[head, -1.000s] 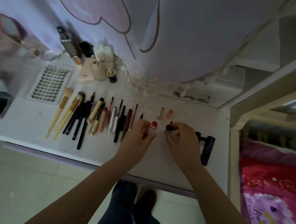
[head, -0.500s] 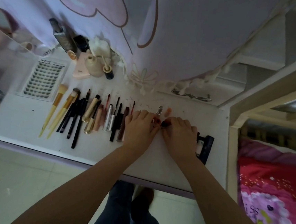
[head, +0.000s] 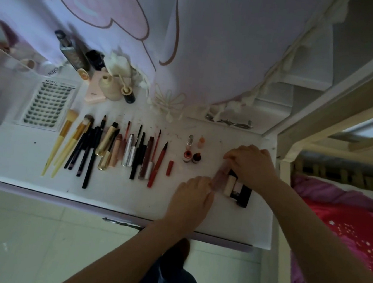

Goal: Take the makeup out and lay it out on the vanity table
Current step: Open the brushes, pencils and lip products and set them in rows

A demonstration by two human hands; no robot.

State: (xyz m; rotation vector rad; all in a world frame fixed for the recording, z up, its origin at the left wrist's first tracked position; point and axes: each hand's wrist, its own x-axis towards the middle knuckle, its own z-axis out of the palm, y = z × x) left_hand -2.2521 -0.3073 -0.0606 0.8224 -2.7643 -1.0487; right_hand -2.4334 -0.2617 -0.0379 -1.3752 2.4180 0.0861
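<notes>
Makeup lies in a row on the white vanity surface (head: 19, 161). From the left there are two yellow-handled brushes (head: 63, 143), several thin black pencils (head: 88, 152), gold tubes (head: 106, 142), a silver tube (head: 128, 150) and a red liner pen (head: 157, 166). Just beside the pen lies a small red cap (head: 169, 168). To its right stand two small round pots, one coral (head: 187, 156) and one dark (head: 196, 157), and behind them a silver-topped small bottle (head: 190, 140) and a peach small bottle (head: 201, 142).

Both hands are on a translucent pink tube (head: 219, 176) that lies tilted near the right end of the surface. The left hand (head: 190, 196) pinches its near end with curled fingers, and the right hand (head: 250, 164) grips its far end. Just beside the tube lie a cream-coloured stick (head: 229, 186) and a flat black compact (head: 243, 193).

At the back stand a clear tray of false lashes (head: 47, 105), a beige round bottle (head: 109, 88) and a dark tall bottle (head: 70, 50). A pink curtain (head: 213, 41) hangs behind, and a bed with a pink cover (head: 345, 213) is at the right.
</notes>
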